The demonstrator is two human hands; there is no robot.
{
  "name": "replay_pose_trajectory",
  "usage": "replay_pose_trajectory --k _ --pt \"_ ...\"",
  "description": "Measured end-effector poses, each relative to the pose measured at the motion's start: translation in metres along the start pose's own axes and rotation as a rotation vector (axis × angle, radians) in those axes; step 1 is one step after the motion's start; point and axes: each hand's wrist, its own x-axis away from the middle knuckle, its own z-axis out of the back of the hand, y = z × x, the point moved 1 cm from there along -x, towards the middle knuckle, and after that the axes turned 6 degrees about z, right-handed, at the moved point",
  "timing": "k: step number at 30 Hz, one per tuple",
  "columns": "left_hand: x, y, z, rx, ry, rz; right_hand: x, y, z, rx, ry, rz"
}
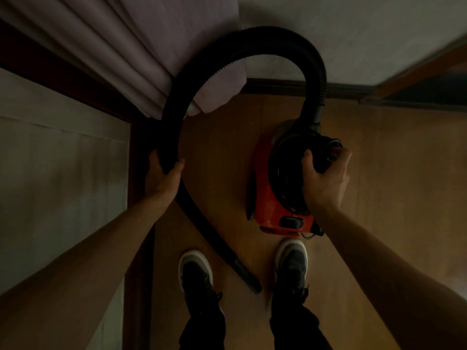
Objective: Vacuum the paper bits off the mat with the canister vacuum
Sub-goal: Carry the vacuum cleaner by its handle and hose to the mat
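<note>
The left hand (pixel 164 176) curled its fingers and thumb around the black corrugated hose (pixel 252 44), which arched up in front of the curtain (pixel 141 46) and down into the red canister vacuum (pixel 262 193). The right hand (pixel 324 178) gripped the black coil of cord (pixel 285 157) on top of the vacuum. The vacuum sat on the wooden floor (pixel 379 198) just ahead of the right shoe (pixel 292 263), and the hose's nozzle (pixel 245 274) lay between the shoes.

Top of canister vacuum (pixel 267 198) obscured by right hand (pixel 326 180) and coiled cord (pixel 283 157); gripped part not resolved. Stretch of hose (pixel 278 39) hidden within left hand (pixel 161 178). Legs (pixel 202 324) cut at bottom edge.
</note>
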Motion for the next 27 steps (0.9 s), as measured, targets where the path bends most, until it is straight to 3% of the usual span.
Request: replay_pose_trajectory --k 6,17,27 --pt "-0.014 -0.012 -0.011 0.030 0.032 -0.091 -0.005 0.002 -0.011 -0.045 0.063 0.008" --pt "0.015 -0.016 -0.007 0.053 0.054 -0.148 -0.006 0.003 -0.009 -0.107 0.015 0.007" --pt "0.098 0.005 0.031 0.021 0.025 -0.318 0.025 -0.033 0.053 -0.057 -0.012 0.046"
